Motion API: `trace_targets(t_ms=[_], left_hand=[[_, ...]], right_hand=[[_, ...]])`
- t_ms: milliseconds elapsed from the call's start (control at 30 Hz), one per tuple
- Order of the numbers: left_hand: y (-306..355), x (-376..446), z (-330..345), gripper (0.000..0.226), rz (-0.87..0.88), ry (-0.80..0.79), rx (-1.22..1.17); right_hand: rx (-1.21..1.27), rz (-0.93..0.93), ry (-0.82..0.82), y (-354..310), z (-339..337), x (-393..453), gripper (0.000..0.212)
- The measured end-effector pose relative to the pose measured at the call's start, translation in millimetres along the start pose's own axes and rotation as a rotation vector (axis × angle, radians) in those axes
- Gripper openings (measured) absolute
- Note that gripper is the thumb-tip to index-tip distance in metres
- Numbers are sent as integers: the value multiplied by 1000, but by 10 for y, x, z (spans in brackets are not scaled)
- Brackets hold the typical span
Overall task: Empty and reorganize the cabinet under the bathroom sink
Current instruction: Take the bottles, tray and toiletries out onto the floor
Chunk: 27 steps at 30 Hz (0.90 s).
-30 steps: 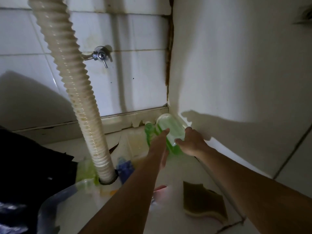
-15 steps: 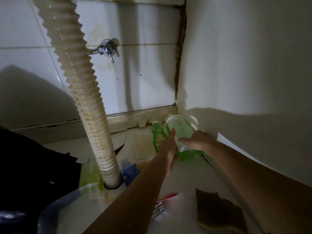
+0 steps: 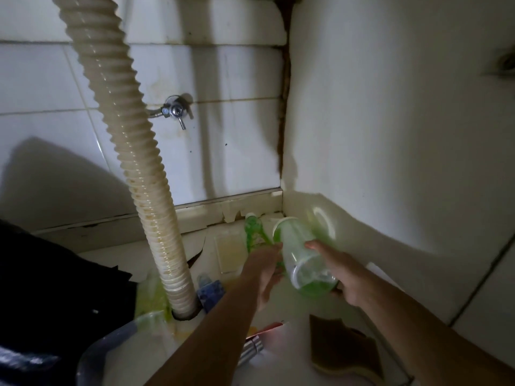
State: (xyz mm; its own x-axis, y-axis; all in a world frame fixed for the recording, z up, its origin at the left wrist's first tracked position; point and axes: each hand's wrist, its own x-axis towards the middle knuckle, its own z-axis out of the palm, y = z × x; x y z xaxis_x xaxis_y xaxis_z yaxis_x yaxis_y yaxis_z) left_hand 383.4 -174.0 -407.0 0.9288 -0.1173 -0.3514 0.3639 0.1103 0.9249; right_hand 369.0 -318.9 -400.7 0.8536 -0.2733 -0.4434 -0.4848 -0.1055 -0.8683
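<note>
In the lower centre of the frame, the clear bottle of green liquid (image 3: 303, 263) had come away from the back right corner of the cabinet, where a second earlier it lay close against the side wall. It was now lifted and tipped, its pale base pointing up toward the corner and the green liquid pooled at the lower end, nearer the camera. The right hand (image 3: 342, 277) held it from the right, fingers curled round the body. The left hand (image 3: 267, 271) lay against the bottle's left side; whether its fingers actually closed on the bottle or only steadied it could not be told in the dim light. Behind the left hand, a second green bottle (image 3: 253, 229) stood near the peeling back edge, seemingly untouched.

That shift suggested the emptying was under way, with this bottle on its way out. Much was left inside: a blue-capped container (image 3: 210, 292) beside the foot of the corrugated drain hose (image 3: 131, 151), a brown sponge (image 3: 345, 348) at lower right, and a clear plastic tub (image 3: 111, 355) at lower left.
</note>
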Motion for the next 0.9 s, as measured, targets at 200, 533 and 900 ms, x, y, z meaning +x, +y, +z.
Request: trace_targets(t_ms=[200,533,900], left_hand=[[133,-622,17,34,-62,-40,25],[121,-2156,-42,77,-162,-121,-201],[-1143,-3398,-9,75,59,-233,117]], right_hand=[[67,8,-27,168,-232,-846,55],[-391,-250,-397,246,-722,-2855,23],[-821,-228,-352,324,-878,-3357,47]])
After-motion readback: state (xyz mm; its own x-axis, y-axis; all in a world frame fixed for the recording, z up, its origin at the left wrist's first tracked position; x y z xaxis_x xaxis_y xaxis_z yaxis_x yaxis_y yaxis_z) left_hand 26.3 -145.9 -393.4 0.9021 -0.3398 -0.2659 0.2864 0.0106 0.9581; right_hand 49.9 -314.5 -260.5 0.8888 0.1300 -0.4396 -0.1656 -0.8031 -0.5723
